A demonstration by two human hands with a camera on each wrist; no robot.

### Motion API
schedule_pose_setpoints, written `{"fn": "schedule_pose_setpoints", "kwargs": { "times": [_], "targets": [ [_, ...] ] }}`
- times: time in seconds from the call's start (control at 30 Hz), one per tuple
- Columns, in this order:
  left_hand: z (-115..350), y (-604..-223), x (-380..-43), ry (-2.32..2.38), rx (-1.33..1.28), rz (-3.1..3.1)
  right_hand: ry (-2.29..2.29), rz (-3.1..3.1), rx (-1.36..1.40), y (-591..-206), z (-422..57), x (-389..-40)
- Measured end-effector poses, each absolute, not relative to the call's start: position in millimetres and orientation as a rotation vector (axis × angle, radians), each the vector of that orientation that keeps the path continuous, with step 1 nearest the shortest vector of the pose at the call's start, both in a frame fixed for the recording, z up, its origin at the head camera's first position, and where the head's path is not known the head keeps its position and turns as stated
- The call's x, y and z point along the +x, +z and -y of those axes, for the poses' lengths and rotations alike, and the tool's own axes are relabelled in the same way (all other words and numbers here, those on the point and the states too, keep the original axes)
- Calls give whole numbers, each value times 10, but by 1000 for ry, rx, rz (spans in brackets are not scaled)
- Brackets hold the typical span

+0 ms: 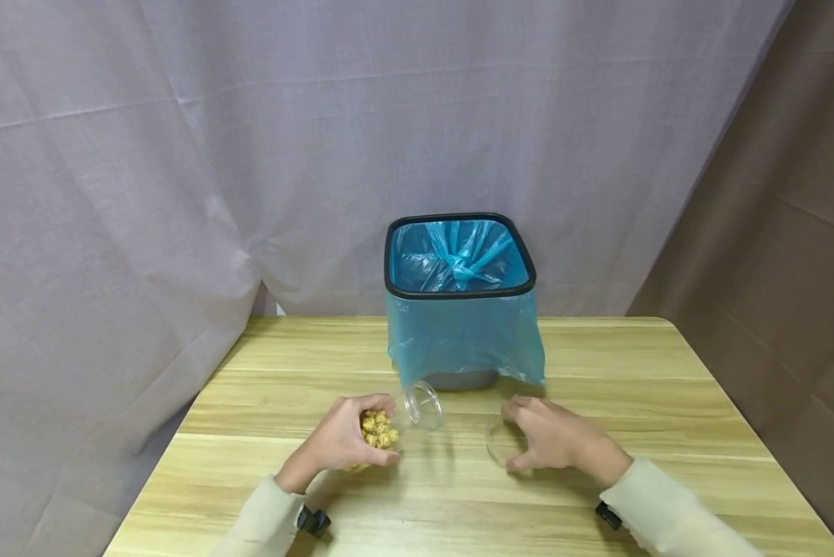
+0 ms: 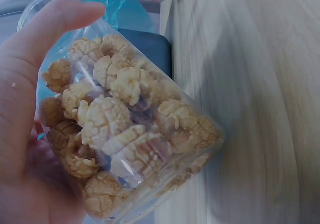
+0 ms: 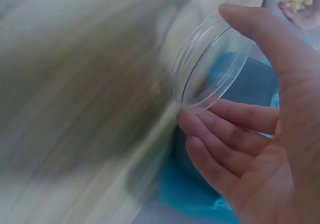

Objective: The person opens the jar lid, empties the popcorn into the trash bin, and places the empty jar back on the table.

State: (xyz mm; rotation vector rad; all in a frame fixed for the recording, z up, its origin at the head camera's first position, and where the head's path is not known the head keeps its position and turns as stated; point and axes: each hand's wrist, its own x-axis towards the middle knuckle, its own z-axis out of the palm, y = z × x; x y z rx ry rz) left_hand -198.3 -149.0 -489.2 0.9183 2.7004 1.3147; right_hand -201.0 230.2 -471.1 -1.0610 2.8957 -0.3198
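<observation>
My left hand (image 1: 343, 433) grips a clear plastic jar (image 1: 424, 408) tipped over, its mouth facing right. Caramel popcorn (image 1: 378, 429) shows between thumb and fingers; in the left wrist view the popcorn (image 2: 107, 121) fills much of the jar. The jar's lower edge is close to the tabletop; whether it touches cannot be told. Across from it, my right hand (image 1: 552, 435) holds a clear round lid (image 1: 493, 445) apart from the jar. The right wrist view shows the lid (image 3: 186, 84) pinched on edge between thumb and fingertips.
Behind both hands a bin (image 1: 459, 295) with a black rim stands on the wooden table (image 1: 305, 356). A blue bag (image 1: 466, 333) lines it and hangs over its outside. Grey cloth (image 1: 319, 155) hangs behind, brown cloth (image 1: 772, 271) on the right.
</observation>
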Motion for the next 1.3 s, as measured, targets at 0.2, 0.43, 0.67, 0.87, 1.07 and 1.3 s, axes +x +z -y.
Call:
{"fn": "schedule_pose_setpoints", "kwargs": {
  "times": [0.2,0.43,0.67,0.87,1.07,1.3],
  "targets": [
    [1598,-4881,-1973,1302,876,-2743,-262,-2908,-1006,-4793,-2307,-1995],
    [1733,-4827,-1952,1297,825,-2776,-241,-2893,-988,-4841,-2322,-1998],
    [1908,-4753,-1969,1255,794,-2864,-339,-2858,-957,-4746,-2445,-2042],
    [2076,-4641,-2023,1208,802,-2948,-405,-2830,-870,-4540,-2686,-2091],
    [2213,-4431,-2082,1153,786,-3024,-300,-2898,-780,-4209,-2911,-2163],
    [2317,-4121,-2168,1087,752,-3083,-225,-3004,-693,-3727,-3016,-2282]
  ]
}}
